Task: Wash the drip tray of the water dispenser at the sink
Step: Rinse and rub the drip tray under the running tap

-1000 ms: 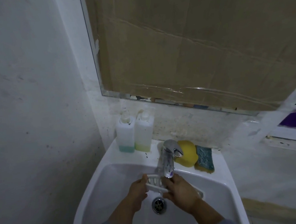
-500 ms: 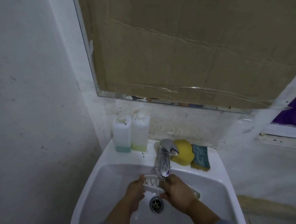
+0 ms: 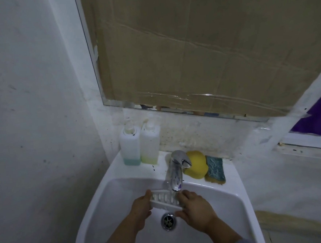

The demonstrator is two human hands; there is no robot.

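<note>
The white slotted drip tray [image 3: 164,198] is held level over the white sink [image 3: 107,193], just under the spout of the chrome tap [image 3: 175,169]. My left hand [image 3: 141,206] grips the tray's left end. My right hand [image 3: 195,206] grips its right end, covering that part. The drain [image 3: 168,221] lies directly below the tray. Whether water runs from the tap I cannot tell.
Two soap bottles [image 3: 140,145] stand on the sink's back left ledge. A yellow sponge [image 3: 196,164] and a blue-green scouring pad [image 3: 215,167] lie right of the tap. A cardboard-covered mirror [image 3: 208,51] hangs above; a white wall is close on the left.
My right hand has slid rightward along the tray, uncovering more of its slotted top. The camera view shifted slightly; both hands stay on the tray under the tap.
</note>
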